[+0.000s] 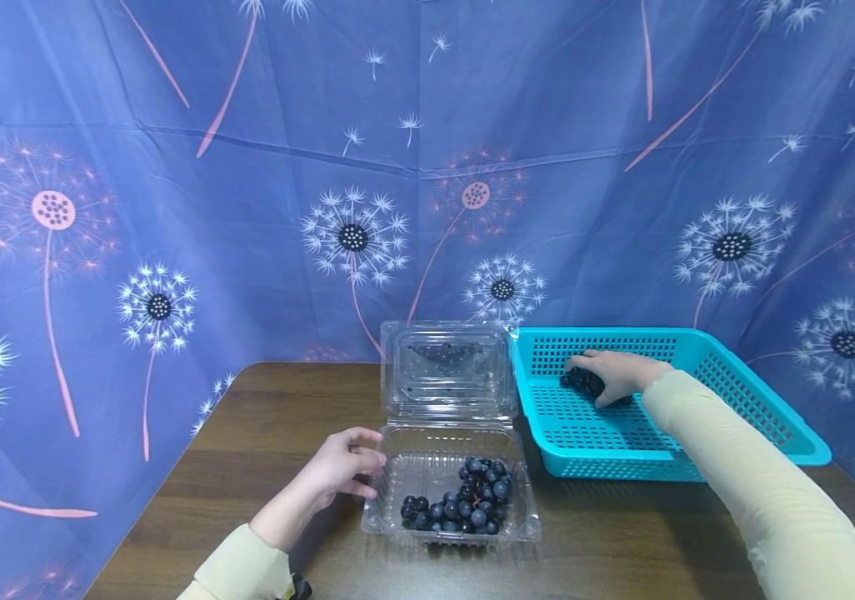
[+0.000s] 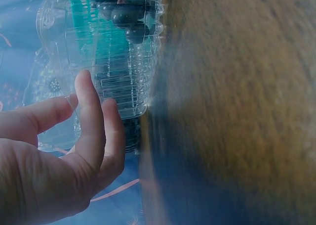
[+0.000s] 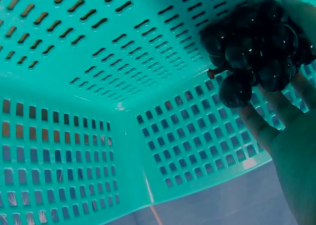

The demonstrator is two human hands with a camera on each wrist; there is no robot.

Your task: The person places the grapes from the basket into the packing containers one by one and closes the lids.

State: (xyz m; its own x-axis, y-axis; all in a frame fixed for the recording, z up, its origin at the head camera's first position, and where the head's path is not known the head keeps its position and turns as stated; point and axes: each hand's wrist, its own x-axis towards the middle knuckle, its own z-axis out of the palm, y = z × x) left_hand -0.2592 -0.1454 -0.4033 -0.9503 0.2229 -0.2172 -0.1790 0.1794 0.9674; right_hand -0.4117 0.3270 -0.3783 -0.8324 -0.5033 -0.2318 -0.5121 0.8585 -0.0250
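Observation:
In the head view, my left hand [image 1: 337,468] is at the left edge of a clear plastic clamshell box [image 1: 405,467], its fingers loosely bent. The left wrist view has these fingertips [image 2: 84,79] at the box's outer wall, with no firm grip visible. Dark grapes [image 1: 476,500] lie in the right and front part of the box. Inside the turquoise basket [image 1: 761,392], my right hand [image 1: 617,372] holds a bunch of dark grapes [image 3: 256,49]. In the right wrist view, thumb and fingers are spread around that bunch, and a short brown stem pokes out.
The box's hinged lid [image 1: 448,371] stands raised behind it, against the basket's left side. Both containers sit on a brown wooden table [image 1: 307,400]. A blue dandelion-print cloth [image 1: 247,208] hangs behind. A small black object [image 1: 300,587] lies by the left sleeve.

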